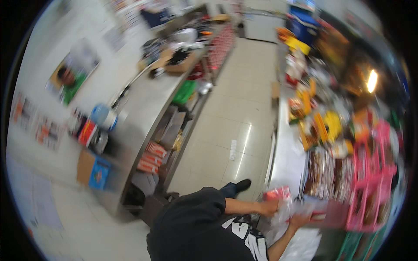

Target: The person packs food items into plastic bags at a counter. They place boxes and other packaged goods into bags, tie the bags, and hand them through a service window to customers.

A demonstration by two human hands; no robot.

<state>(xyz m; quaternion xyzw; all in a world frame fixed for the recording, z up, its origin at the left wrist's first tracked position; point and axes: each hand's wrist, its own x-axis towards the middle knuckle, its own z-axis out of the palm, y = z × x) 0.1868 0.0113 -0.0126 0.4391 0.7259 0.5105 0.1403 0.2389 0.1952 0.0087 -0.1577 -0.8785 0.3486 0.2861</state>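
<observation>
The picture is blurred by motion. My left hand [269, 208] grips a clear plastic bag [281, 218] in front of my black shirt. A red and pink packet [277, 193] shows just beyond that hand; whether it lies inside the bag cannot be told. My right hand [299, 220] is closed at the bag's other side, over the counter's near end. A flat reddish translucent item [336, 213] lies past its fingers, and I cannot tell whether they touch it. White plastic sheeting [303, 243] spreads below my right wrist.
Pink plastic baskets [356, 213] and rows of wrapped packs [326, 176] stand on the right-hand steel counter [289, 163]. Yellow packets [331, 125] lie farther along it. Across the tiled floor [215, 150] runs a steel table [147, 98] with a loaded lower shelf.
</observation>
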